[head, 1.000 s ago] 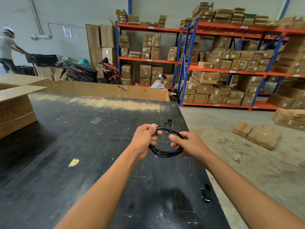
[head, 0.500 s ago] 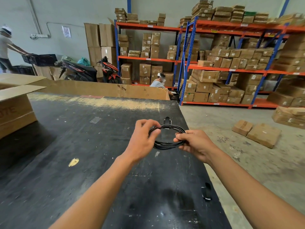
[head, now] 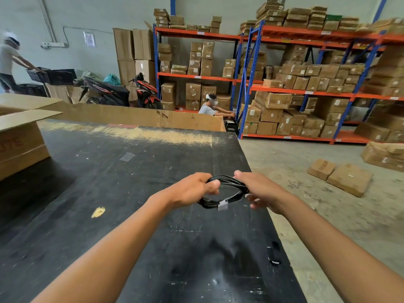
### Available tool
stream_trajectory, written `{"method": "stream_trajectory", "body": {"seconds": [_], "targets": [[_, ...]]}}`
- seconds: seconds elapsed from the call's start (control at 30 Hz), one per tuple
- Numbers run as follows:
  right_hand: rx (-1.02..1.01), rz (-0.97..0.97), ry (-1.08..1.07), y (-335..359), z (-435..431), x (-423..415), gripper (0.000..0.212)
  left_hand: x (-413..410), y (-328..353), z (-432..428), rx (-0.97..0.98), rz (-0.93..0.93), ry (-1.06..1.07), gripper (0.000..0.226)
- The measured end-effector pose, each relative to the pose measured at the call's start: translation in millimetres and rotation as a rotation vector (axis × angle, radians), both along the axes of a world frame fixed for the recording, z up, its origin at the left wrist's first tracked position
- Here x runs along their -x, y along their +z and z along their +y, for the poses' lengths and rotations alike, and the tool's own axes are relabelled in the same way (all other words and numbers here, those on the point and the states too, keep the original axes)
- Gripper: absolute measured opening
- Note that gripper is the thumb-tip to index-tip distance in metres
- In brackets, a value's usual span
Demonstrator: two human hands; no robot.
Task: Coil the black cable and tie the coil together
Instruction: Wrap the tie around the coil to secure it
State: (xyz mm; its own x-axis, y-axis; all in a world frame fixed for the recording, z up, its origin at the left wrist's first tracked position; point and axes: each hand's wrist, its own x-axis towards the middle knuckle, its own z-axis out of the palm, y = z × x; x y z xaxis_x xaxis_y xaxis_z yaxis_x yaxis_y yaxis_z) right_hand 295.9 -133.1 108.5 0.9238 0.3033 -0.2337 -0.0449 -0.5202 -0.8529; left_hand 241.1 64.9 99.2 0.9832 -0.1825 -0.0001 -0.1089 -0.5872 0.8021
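Currently both hands hold the black cable (head: pixel 225 191) above the bench (head: pixel 113 193), out toward its right edge. Cable is wound into a flat coil of several loops, tilted, lifted clear of the surface.

Left hand (head: pixel 192 189): grip closed on the coil's left side, thumb on top of the strands, fingers curled under. Right hand (head: pixel 260 189): grip closed on the coil's right side, thumb over the top strands, lower fingers blurred.

A pale tag or tie (head: pixel 223 205) sits on the near arc of the coil, between the two hands; cannot tell whether it is fastened around all the loops.

Bench top is black, scuffed, with a worn pale band along its far edge. On it: a yellow scrap (head: pixel 98 212) to the left of the arms, a clear bit of tape (head: pixel 126 156) farther back, a small black item (head: pixel 274 255) near the right edge close to the camera. An open cardboard box (head: pixel 21 136) stands on the left end.

Behind: orange and blue shelving (head: pixel 306 90) loaded with cartons, a parked scooter (head: pixel 122 92), loose cartons on the floor at right.
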Motion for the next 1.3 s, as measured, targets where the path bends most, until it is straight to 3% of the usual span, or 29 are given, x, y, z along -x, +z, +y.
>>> {"method": "stream_trajectory", "body": {"seconds": [0.07, 0.13, 0.2, 0.27, 0.53, 0.77, 0.93, 1.0, 1.2, 1.3], "targets": [[-0.016, -0.049, 0.046, 1.1, -3.8, -0.4, 0.050, -0.6, 3.8, 3.1, 0.133, 0.099, -0.012, 0.036], [-0.178, -0.011, 0.095, 1.3, -8.7, 1.1, 0.053, -1.2, 7.1, 4.1, 0.358, 0.197, -0.018, 0.032], [-0.175, -0.105, 0.168, 1.8, -11.9, 4.3, 0.044, -3.7, 7.8, 4.6, 0.586, 0.264, 0.005, 0.029], [-0.100, -0.225, 0.219, -0.7, -11.5, 6.3, 0.035, -7.3, 5.0, 3.7, 0.696, 0.285, 0.043, 0.028], [-0.037, -0.235, 0.084, -20.6, -7.4, 7.4, 0.036, -32.0, -16.9, -25.5, 0.553, -0.022, 0.335, 0.029], [0.097, -0.201, -0.007, -34.8, -26.1, 11.8, 0.043, -45.8, -32.5, -51.5, 0.366, 0.061, 0.357, 0.030], [0.319, -0.219, -0.037, -44.0, -46.8, 18.2, 0.067, -51.0, -49.1, -63.2, 0.340, 0.053, 0.402, 0.030], [0.404, -0.229, -0.047, -46.7, -57.3, 20.3, 0.060, -51.7, -55.3, -63.3, 0.351, 0.060, 0.427, 0.029], [0.694, 0.109, 0.202, -53.6, -75.1, 32.0, 0.050, -54.2, -64.6, -60.9, 0.370, 0.111, 0.442, 0.024], [0.736, 0.139, 0.232, -61.9, -75.9, 32.9, 0.037, -52.7, -66.4, -59.1, 0.415, 0.141, 0.469, 0.015]]}}
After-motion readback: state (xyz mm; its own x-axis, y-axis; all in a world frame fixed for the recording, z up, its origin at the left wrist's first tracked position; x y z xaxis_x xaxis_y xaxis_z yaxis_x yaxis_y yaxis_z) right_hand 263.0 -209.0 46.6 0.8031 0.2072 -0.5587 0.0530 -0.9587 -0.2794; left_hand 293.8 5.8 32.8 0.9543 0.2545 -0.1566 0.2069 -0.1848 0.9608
